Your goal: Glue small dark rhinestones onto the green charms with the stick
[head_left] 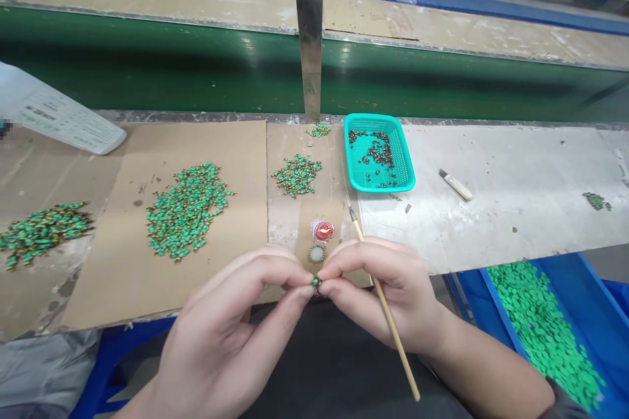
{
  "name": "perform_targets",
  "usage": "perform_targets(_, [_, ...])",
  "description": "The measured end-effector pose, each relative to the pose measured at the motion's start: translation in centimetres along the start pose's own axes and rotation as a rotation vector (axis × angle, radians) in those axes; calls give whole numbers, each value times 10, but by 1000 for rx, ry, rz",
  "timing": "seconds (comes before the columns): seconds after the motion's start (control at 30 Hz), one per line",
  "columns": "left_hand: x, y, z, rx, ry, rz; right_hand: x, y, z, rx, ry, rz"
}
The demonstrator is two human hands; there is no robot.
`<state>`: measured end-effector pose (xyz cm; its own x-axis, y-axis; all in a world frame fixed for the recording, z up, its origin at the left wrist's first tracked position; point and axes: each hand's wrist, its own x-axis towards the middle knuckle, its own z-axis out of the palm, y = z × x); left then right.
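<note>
Up close with left hand (236, 334) and right hand (410, 301); pinching a small green piece (315, 281) between the fingers (292, 304) of both, tips nearly meeting, by the near edge of the worktop (491, 209), just short of a pale disc (317, 253); also holding a brush (392, 327) slantwise in the right; could drop the piece through a slack pinch, or nudge the teal basket (383, 188) through a wide wrist turn; can't make out the piece's shape under the fingertips.

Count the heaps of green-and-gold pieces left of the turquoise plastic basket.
4: far-left heap, large heap right of it, smaller heap nearer the basket, tiny heap beyond that.
</note>
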<state>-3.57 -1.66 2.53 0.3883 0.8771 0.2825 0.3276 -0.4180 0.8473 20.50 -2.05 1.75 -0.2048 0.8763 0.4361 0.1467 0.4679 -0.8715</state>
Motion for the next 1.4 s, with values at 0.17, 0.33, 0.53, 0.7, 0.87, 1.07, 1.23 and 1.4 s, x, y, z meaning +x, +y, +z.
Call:
perform_targets(0.17, [3, 2, 3, -36, 25, -111, 1, 1, 1, 44, 1, 123])
perform_targets(0.33, [11, 5, 5, -127, 15, -217, 2, 2, 3, 159, -6, 292])
perform_targets(0.53, [16, 9, 5, -257, 0, -341, 2, 0, 4, 217, -8, 395])
perform_targets(0.7, [16, 8, 5, -312, -14, -409, 3, -1, 3, 226, -13, 403])
perform_targets(0.87, [21, 9, 7, -341, -8, -435, 5, -2, 3, 223, -21, 419])
perform_targets(1.07, [17, 0, 11, -471, 7, -538, 2, 1, 4, 249, -12, 428])
perform_targets(1.23, [9, -9, 11, -637, -22, -599, 0, 2, 5, 258, 11, 454])
perform_targets(1.4, [7, -9, 10, -678, 2, -612, 0, 2, 7, 237, 20, 425])
